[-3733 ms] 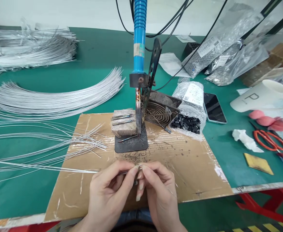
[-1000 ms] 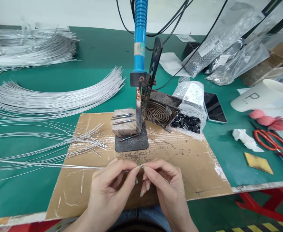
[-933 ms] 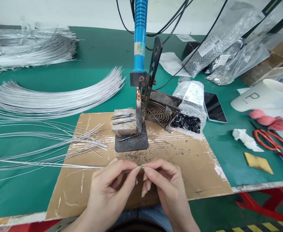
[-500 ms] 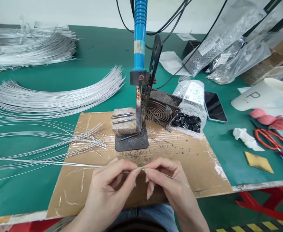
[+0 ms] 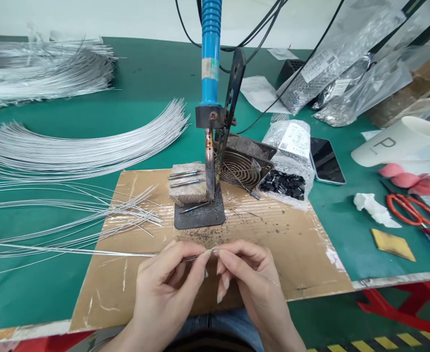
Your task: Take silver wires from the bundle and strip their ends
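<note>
My left hand (image 5: 170,283) is closed, thumb and forefinger pinching a few thin white wires (image 5: 123,253) that run off to the left. Close against it, my right hand (image 5: 255,276) pinches at the wire ends, and a fine pale strand (image 5: 270,279) trails across its palm. What exactly sits between the right fingertips is too small to make out. Both hands are above the cardboard sheet (image 5: 108,288). Just beyond them stands a blue-handled soldering iron (image 5: 211,63), tip down over a dark metal plate (image 5: 200,219).
Loose wires (image 5: 71,215) and a thick wire bundle (image 5: 90,146) lie at left. Behind the plate are a grimy block (image 5: 185,190) and a fan (image 5: 240,168). To the right are a bag of black parts (image 5: 282,185), phone (image 5: 328,161), mug (image 5: 391,144) and scissors (image 5: 409,210).
My right hand has shifted slightly left and rotated a little at the wire ends. My left hand keeps its pinch on the wires, moving only slightly.
</note>
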The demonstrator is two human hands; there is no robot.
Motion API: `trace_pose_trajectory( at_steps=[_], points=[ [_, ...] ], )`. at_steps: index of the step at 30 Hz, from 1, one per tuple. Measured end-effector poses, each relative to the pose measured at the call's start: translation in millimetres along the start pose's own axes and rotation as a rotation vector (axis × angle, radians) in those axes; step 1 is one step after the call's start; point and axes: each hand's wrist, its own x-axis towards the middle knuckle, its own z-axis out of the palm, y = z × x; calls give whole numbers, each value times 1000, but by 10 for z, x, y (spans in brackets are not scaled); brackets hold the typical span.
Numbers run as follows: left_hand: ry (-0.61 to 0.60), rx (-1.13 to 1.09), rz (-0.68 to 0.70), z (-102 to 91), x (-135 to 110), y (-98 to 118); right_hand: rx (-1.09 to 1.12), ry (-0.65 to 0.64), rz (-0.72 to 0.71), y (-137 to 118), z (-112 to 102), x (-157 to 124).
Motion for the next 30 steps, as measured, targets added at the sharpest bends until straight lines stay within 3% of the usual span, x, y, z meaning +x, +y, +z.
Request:
trace_pose_trajectory(
  at_steps=[4, 16, 30],
  points=[
    [44, -21, 4, 45, -50, -34, 68, 76, -43, 75, 82, -30],
    [76, -91, -62, 71, -56, -10, 192, 118, -95, 177, 226, -62],
    [60, -26, -14, 61, -82, -59, 56, 92, 6, 29, 127, -41]
  ],
)
